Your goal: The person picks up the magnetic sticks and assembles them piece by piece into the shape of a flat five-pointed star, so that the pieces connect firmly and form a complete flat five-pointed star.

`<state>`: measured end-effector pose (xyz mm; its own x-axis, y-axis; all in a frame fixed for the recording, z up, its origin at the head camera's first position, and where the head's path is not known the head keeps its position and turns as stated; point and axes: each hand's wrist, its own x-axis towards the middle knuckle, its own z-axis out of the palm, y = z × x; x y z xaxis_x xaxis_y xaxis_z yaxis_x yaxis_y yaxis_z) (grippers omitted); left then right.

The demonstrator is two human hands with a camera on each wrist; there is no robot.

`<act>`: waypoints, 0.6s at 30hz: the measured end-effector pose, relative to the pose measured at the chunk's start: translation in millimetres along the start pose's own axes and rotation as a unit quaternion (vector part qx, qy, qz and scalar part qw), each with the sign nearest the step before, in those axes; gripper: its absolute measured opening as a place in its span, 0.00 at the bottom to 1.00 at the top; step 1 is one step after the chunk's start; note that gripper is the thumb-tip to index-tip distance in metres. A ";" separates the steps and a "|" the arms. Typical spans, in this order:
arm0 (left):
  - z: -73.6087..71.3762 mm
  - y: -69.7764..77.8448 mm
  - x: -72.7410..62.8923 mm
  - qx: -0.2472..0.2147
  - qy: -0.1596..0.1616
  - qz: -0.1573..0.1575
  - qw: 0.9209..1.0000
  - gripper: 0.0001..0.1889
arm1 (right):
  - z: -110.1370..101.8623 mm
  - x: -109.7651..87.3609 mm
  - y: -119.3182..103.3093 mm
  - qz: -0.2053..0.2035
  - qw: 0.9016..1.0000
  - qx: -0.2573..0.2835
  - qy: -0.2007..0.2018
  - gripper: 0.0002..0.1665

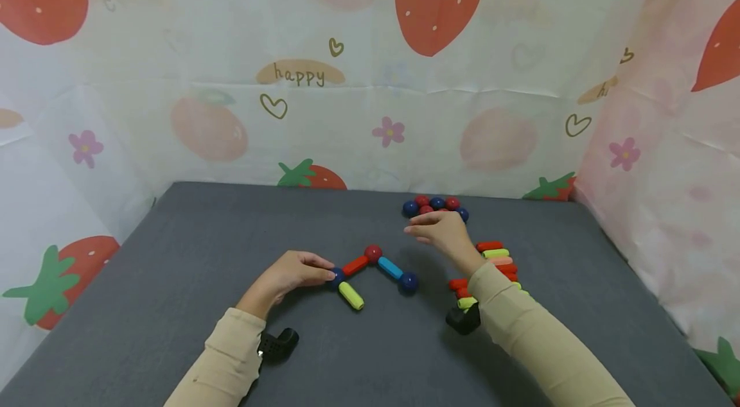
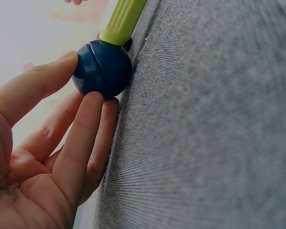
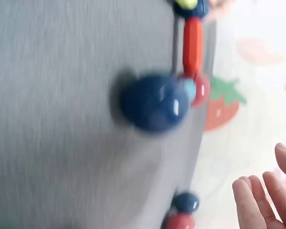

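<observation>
Left hand pinches blue ball, lime rod at five o'clock; right hand loose-fingered, ball cluster at twelve!

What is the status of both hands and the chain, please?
Left hand pinching blue ball. Right hand open, empty, near ball cluster. Chain joined, yellow-green rod bare at outer end. Nothing seen blocking it.
</observation>
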<state>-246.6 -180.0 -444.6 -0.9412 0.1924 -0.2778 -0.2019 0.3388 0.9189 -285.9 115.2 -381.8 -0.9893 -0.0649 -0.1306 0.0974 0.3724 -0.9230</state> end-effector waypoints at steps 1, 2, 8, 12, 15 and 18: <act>0.2 0.2 -0.4 0.001 0.001 -0.001 1.000 0.16 | -5.5 2.9 1.4 0.003 1.000 0.001 0.008 0.21; 0.3 0.4 -0.6 0.003 0.002 -0.002 1.000 0.16 | -10.7 5.6 2.9 0.007 1.000 0.004 0.015 0.22; 0.8 1.2 -1.2 0.008 0.005 -0.004 1.000 0.16 | -35.4 17.9 12.2 0.008 0.999 0.035 0.040 0.26; 0.8 0.5 -1.3 0.006 0.006 -0.004 1.000 0.16 | -46.9 23.9 17.6 0.018 0.997 0.042 0.057 0.27; 0.7 0.2 -1.4 0.005 0.007 -0.006 1.000 0.16 | -53.6 28.0 20.9 0.022 0.997 0.035 0.068 0.28; 0.7 0.3 -1.3 0.004 0.009 -0.007 1.000 0.16 | -58.7 32.1 23.5 0.017 0.996 0.024 0.081 0.28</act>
<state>-245.2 -179.5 -444.1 -0.9430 0.1706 -0.2856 -0.2130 0.3497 0.9123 -321.8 176.2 -386.4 -0.9896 0.0993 -0.1043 0.1315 0.3273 -0.9357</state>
